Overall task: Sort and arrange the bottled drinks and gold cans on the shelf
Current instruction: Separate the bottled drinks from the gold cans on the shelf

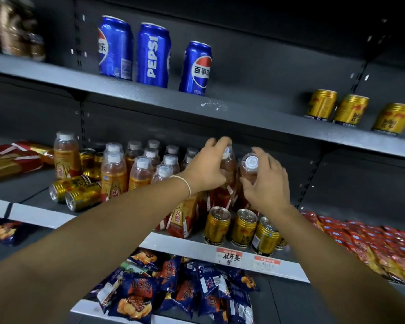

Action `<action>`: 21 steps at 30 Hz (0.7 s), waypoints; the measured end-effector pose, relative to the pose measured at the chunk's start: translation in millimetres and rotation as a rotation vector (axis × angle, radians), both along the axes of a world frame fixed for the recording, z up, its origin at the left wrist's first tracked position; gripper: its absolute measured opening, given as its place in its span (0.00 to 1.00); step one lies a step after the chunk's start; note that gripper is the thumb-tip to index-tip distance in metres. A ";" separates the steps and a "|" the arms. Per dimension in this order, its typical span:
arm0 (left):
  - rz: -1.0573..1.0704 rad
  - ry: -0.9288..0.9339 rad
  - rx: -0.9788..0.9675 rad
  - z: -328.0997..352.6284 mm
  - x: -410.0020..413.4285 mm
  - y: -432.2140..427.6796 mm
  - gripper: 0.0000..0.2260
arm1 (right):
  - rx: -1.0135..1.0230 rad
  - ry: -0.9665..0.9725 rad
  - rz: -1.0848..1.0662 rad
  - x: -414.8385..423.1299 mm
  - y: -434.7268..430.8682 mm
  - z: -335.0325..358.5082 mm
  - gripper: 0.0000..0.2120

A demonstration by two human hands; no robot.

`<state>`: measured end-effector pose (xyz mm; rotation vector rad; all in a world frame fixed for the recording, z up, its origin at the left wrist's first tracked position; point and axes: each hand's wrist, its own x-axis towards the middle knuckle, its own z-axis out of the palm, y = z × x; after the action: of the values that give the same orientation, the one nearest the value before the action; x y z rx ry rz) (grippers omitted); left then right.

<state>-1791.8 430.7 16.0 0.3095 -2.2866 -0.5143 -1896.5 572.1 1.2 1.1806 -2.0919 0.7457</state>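
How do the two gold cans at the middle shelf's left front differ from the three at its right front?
The left cans lie on their sides; the front cans stand upright in a row. The left cans sit beside the bottles; the front cans stand before them. Both are gold with silver tops.

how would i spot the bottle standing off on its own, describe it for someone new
Find the middle shelf, under the blue cans. Left of the packed cluster of bottles, one bottle stands beside red and gold packets. It alone has no bottle touching it.
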 end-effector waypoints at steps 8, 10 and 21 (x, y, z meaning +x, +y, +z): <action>-0.102 0.132 0.050 33.7 88.9 -2.9 0.30 | 0.137 -0.049 -0.112 94.8 -6.5 44.7 0.43; -0.121 0.109 0.084 41.5 118.0 -6.2 0.27 | 0.234 -0.123 -0.149 120.3 -9.1 53.8 0.44; 0.018 -0.236 0.226 21.9 282.3 -69.9 0.28 | 0.467 -0.399 0.035 264.2 -87.3 39.5 0.31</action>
<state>-1509.4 360.7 37.9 0.5254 -2.4527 -0.7639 -1632.3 484.8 40.7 1.4015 -2.6859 0.5543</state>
